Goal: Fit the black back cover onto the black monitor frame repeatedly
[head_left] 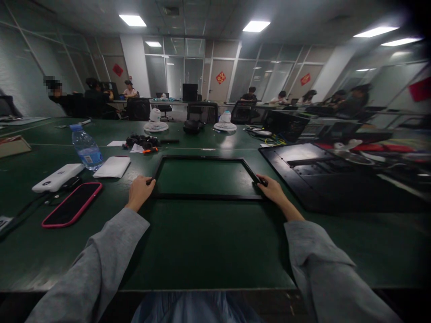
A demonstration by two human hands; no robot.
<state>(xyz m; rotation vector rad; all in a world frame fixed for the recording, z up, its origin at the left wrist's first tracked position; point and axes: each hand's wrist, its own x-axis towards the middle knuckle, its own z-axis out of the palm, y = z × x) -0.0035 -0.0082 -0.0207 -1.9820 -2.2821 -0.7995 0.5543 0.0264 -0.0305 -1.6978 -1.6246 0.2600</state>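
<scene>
Green tabletop (215,246) is crowded with electronics in a shared office, with at least three people (96,96) seen seated beyond its left end. At far left, one tan object (15,146) is cut off by the edge of view. Next come one white power bank (58,178), with a dark cable beside it, and one phone (72,205), laid flat in a pink case. Behind them is set one bottle (86,150) of clear plastic, blue-capped, labelled and partly filled with clear liquid; one white pad (112,167) is placed just beside its base.

At centre, one black frame (208,197) is held over the near part of the table by two hands, set well apart. Its left side is gripped by the left hand (138,193), fingers closed on the bar. The frame is slim, rectangular and hollow, with green showing through the opening and a sheen caught on its right bar; whether its near edge is raised cannot be told. Beyond it are ranged one cluster of dark parts (144,142) with orange pieces, two white fans (156,125) and, between the fans, one black pouch (193,127). The frame's right side is clasped by the right hand (273,190). Farther right, one broad black panel (340,188) is laid flat.
</scene>
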